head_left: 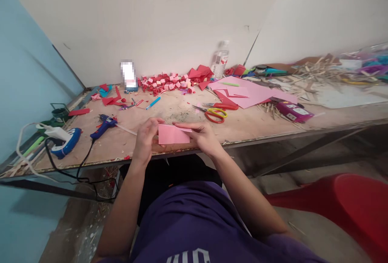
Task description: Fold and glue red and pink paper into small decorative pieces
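Observation:
A piece of pink paper, with what looks like a folded upper edge, is held up between my two hands near the table's front edge. My left hand grips its left side, fingers curled behind it. On the other side my right hand pinches the top right part, its fingers lying along the upper edge. Just beyond my right hand rest scissors with yellow and red handles, beside a red-handled cutter knife.
Small red and pink paper cubes are heaped by the wall, near a phone and a plastic bottle. A blue glue gun and a power strip lie left. Pink sheets and a purple packet lie right.

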The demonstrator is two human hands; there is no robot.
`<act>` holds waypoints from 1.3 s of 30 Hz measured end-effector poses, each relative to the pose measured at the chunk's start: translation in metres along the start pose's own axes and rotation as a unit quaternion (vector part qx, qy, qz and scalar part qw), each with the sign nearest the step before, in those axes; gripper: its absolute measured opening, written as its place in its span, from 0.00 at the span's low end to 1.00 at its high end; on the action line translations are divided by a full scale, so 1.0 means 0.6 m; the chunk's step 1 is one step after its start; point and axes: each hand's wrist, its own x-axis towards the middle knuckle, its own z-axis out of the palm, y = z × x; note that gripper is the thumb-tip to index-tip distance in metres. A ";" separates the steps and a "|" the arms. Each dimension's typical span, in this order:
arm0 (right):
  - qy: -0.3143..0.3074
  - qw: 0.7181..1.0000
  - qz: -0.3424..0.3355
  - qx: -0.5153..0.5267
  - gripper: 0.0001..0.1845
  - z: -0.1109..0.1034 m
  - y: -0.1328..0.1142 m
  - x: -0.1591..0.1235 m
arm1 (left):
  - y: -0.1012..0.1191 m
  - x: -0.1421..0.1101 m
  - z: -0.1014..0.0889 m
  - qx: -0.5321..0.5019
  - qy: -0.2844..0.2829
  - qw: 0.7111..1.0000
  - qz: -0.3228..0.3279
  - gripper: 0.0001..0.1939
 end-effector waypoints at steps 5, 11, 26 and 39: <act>-0.020 1.000 -0.012 0.003 0.23 0.000 -0.002 -0.003 | -0.011 0.004 -0.005 0.043 -0.024 0.999 0.013 0.17; -0.026 0.992 0.018 0.118 0.23 -0.003 0.000 0.000 | -0.021 0.012 -0.010 0.078 0.027 0.994 0.076 0.24; -0.085 0.993 0.081 0.021 0.22 0.003 -0.008 0.000 | -0.002 0.003 0.003 0.098 -0.026 0.994 0.032 0.22; -0.065 0.991 0.112 0.028 0.20 0.003 -0.001 0.004 | -0.001 -0.004 0.000 0.157 -0.067 0.983 0.061 0.16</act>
